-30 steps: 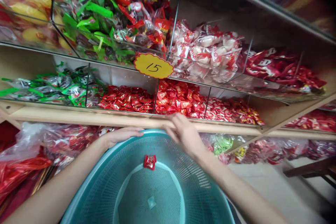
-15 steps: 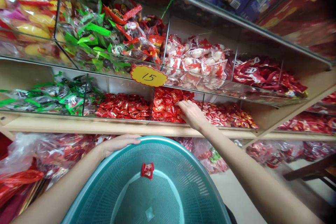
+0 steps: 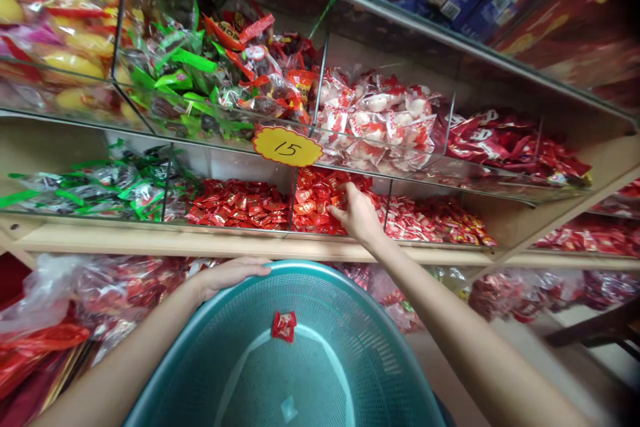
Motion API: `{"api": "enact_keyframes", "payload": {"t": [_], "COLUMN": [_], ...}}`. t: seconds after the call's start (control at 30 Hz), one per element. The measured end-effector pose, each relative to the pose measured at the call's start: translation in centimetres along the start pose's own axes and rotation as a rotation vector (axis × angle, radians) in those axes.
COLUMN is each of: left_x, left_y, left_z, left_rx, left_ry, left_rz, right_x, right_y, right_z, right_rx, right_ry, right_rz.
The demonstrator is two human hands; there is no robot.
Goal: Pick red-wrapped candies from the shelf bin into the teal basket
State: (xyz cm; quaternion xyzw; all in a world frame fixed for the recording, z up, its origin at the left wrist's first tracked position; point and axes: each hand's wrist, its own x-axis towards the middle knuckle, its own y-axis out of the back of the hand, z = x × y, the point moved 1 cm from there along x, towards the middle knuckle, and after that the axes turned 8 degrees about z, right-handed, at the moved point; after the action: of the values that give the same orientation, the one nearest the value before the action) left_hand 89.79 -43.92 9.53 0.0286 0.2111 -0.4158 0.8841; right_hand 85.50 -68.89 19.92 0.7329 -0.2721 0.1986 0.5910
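Observation:
My left hand (image 3: 230,275) is closed over the far left rim of a teal plastic basket (image 3: 165,363), fingers along the edge. Inside that basket, a red wrapped candy (image 3: 284,325) lies against the far part of the floor. My right hand (image 3: 357,213) reaches into a lower shelf compartment of red-wrapped candies (image 3: 313,197). Its thumb and forefinger are apart, with red wrappers showing between and behind them; the other fingers are partly hidden.
Clear dividers split the shelves into bins. Left of my right hand are more small red candies (image 3: 240,203); to its right are red-and-white ones (image 3: 420,217). A yellow price tag (image 3: 287,146) marked 15 hangs above. Bagged goods (image 3: 120,293) sit under the wooden shelf edge (image 3: 150,240).
My right hand has shifted slightly left in the bin, and its thumb and forefinger have spread apart. My left hand stays on the basket rim. The view has moved slightly.

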Motion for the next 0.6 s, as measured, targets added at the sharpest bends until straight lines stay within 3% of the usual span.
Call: {"api": "enact_keyframes", "payload": {"t": [0.33, 0.6], "left_x": [-0.22, 0.22], "left_y": [0.12, 0.48], "left_z": [-0.04, -0.56], "left_rx": [0.026, 0.051], "left_ry": [-0.023, -0.030], "left_rz": [0.002, -0.012], "right_x": [-0.35, -0.49], "right_y": [-0.42, -0.80], "right_z": [0.31, 0.08], "right_rx": [-0.006, 0.061], "right_ry": [-0.078, -0.074], "right_rz": [-0.073, -0.039]}}
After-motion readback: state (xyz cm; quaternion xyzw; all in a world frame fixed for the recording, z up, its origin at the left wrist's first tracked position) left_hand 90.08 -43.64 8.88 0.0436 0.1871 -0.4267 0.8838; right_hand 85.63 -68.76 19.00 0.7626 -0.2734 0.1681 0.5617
